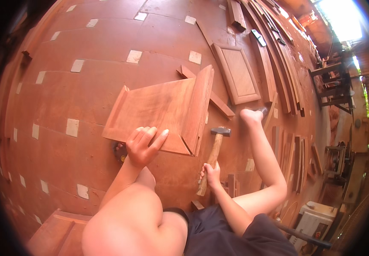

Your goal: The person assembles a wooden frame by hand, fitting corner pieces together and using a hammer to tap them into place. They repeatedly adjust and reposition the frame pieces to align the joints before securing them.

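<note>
A partly framed wooden panel (154, 106) is tilted in front of me. My left hand (144, 147) grips its near edge, with the fingers lying over the frame strip. Along the panel's right side runs a thick wooden rail (200, 109); at the near right corner a dark slit shows between the rail and the mitred end of the near strip. My right hand (211, 174) is closed around the wooden handle of a hammer (221, 131). The hammer's dark metal head points away from me, just right of the rail and apart from it.
A framed wooden door panel (236, 73) lies on the tiled floor (107, 77) beyond my right foot. Long wooden boards (274, 64) stretch along the right. A loose strip (221, 105) lies under the panel's far side. A white box (314, 219) stands at lower right.
</note>
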{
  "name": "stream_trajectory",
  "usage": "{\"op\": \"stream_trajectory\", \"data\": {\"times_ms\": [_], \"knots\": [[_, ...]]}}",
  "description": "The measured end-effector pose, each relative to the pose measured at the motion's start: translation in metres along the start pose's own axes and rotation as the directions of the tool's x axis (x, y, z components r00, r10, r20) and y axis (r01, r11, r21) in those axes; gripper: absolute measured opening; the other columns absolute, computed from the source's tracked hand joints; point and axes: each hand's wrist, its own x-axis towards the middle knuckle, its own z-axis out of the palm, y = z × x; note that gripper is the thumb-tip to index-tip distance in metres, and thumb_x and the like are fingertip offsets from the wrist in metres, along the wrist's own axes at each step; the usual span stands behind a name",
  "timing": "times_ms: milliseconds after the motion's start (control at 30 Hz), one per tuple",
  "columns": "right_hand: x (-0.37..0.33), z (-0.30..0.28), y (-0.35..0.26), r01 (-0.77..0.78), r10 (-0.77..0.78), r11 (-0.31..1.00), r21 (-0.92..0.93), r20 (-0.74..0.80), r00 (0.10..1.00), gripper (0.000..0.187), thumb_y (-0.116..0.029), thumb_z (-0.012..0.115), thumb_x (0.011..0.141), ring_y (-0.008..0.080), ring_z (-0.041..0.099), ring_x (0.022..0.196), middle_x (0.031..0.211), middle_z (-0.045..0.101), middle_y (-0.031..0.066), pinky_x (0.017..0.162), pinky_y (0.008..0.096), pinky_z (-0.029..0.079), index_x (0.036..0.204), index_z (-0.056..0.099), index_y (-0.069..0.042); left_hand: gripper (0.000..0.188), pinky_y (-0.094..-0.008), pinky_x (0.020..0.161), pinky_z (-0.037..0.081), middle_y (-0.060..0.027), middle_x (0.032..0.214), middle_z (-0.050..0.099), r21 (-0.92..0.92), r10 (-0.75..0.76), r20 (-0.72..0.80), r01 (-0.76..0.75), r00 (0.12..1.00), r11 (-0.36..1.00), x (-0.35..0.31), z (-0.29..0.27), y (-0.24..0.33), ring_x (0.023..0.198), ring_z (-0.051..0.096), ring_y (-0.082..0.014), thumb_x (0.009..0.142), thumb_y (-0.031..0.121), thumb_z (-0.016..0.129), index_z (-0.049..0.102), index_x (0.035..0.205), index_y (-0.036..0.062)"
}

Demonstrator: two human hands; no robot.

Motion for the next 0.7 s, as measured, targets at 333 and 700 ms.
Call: {"op": "stream_trajectory", "data": {"times_ms": [333, 700], "knots": [[0.024, -0.011, 0.012, -0.182, 0.168, 0.866, -0.465, -0.072, 0.983, 0.025, -0.024, 0.061, 0.091, 0.0244, 0.07, 0.068, 0.079, 0.065, 0.0119, 0.056, 0.0381, 0.055, 0.096, 0.059, 0.0, 0.046, -0.029, 0.067, 0.048, -0.0032, 0.088, 0.058, -0.069, 0.314, 0.418, -0.314, 0.853, 0.947, -0.034, 0.008, 0.002, 0.073, 0.057, -0.0173, 0.077, 0.01, 0.064, 0.064, 0.123, 0.0153], [0.011, 0.059, -0.053, -0.217, 0.199, 0.974, 0.065, 0.212, 0.957, 0.054, -0.048, 0.06, 0.096, 0.0221, 0.066, 0.093, 0.105, 0.066, 0.0134, 0.079, 0.0404, 0.056, 0.118, 0.055, 0.001, 0.03, -0.031, 0.074, 0.048, -0.0032, 0.092, 0.061, -0.153, 0.362, 0.662, -0.355, 0.657, 0.922, -0.068, 0.004, 0.003, 0.083, 0.06, -0.0178, 0.078, 0.015, 0.06, 0.066, 0.107, 0.0088]]}}
